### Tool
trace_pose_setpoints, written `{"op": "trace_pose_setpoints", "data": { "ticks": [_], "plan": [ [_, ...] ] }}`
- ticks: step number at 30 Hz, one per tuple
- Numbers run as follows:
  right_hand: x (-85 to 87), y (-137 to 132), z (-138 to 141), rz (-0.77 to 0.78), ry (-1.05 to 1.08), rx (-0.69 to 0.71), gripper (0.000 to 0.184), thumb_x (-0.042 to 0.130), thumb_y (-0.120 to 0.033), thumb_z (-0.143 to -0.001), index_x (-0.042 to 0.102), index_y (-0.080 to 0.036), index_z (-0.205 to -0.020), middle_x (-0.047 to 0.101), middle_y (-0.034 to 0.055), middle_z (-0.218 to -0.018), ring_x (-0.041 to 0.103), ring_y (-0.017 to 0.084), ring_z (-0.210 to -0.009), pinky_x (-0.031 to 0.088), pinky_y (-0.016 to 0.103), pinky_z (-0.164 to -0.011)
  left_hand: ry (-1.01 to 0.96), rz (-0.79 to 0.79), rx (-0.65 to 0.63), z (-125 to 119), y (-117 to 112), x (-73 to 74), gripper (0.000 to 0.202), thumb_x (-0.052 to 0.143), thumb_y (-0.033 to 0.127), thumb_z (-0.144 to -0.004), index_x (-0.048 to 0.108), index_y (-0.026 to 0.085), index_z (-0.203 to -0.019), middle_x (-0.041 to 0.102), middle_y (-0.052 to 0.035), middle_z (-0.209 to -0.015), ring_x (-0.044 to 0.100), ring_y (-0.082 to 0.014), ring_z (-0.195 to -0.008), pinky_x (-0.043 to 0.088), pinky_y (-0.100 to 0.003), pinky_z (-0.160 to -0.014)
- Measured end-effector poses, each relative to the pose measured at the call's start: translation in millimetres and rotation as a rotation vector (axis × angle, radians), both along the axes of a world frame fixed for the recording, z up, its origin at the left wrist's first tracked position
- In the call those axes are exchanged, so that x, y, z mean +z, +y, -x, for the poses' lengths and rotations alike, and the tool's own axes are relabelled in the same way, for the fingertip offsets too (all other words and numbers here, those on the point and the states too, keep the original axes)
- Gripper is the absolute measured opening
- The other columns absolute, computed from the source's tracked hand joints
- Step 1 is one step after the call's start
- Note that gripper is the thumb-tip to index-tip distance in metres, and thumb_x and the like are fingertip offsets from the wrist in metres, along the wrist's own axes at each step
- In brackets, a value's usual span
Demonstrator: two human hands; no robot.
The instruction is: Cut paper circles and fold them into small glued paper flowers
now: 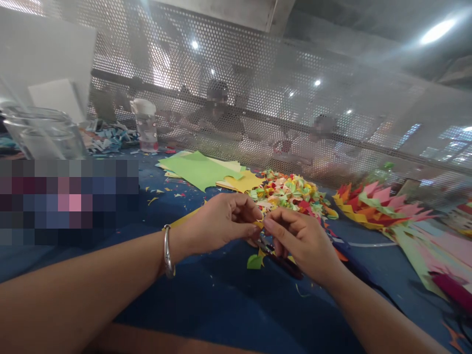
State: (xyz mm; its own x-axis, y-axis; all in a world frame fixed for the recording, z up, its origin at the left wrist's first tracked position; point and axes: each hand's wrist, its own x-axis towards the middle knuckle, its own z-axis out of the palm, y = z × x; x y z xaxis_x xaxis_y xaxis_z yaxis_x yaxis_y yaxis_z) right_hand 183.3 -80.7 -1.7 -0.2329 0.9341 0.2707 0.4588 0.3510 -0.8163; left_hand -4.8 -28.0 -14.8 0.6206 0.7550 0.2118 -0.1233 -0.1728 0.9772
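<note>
My left hand [224, 221], with a silver bangle on its wrist, is closed in a pinch on a small piece of yellow paper [260, 224]. From the other side my right hand [298, 236] pinches the same piece, its thumb and index finger nearly meeting the left fingertips. Most of the piece is hidden by the fingers. Below the hands lies a pair of scissors [283, 263], partly covered by my right hand. A green paper petal [253, 262] rests on the blue tabletop [206, 305] beside the scissors.
Behind my hands is a heap of small folded paper pieces [295, 189], with green sheets [199, 169] to its left. Pointed paper layers [383, 204] and a cable stand right. A glass jar [44, 130] and a lidded cup [145, 125] stand left, before a perforated metal screen [250, 78].
</note>
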Motion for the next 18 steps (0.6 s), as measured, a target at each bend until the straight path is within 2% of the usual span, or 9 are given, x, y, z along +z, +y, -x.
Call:
{"op": "trace_pose_setpoints", "data": {
  "ticks": [7, 18],
  "plan": [
    [1.9, -1.6, 0.6, -0.042, -0.011, -0.016, 0.024, 0.056, -0.036, -0.094, 0.061, -0.018, -0.080, 0.055, -0.0056, -0.052, 0.050, 0.007, -0.043, 0.039, 0.018, -0.044, -0.043, 0.136, -0.028, 1.4, -1.7, 3.1, 0.016, 0.075, 0.015, -0.075, 0.061, 0.014, -0.083, 0.069, 0.0016, -0.065, 0.069, -0.0120, -0.065, 0.055, -0.024, -0.065],
    [2.6, -1.8, -0.8, -0.034, -0.028, 0.008, 0.022, 0.056, -0.035, -0.093, 0.060, -0.017, -0.081, 0.054, -0.0057, -0.052, 0.049, 0.007, -0.042, 0.039, 0.018, -0.043, -0.065, 0.109, -0.116, 2.1, -0.3, 0.0, 0.020, 0.075, 0.016, -0.076, 0.057, 0.015, -0.082, 0.067, 0.0031, -0.068, 0.067, -0.0108, -0.067, 0.055, -0.027, -0.071]
  ]
}}
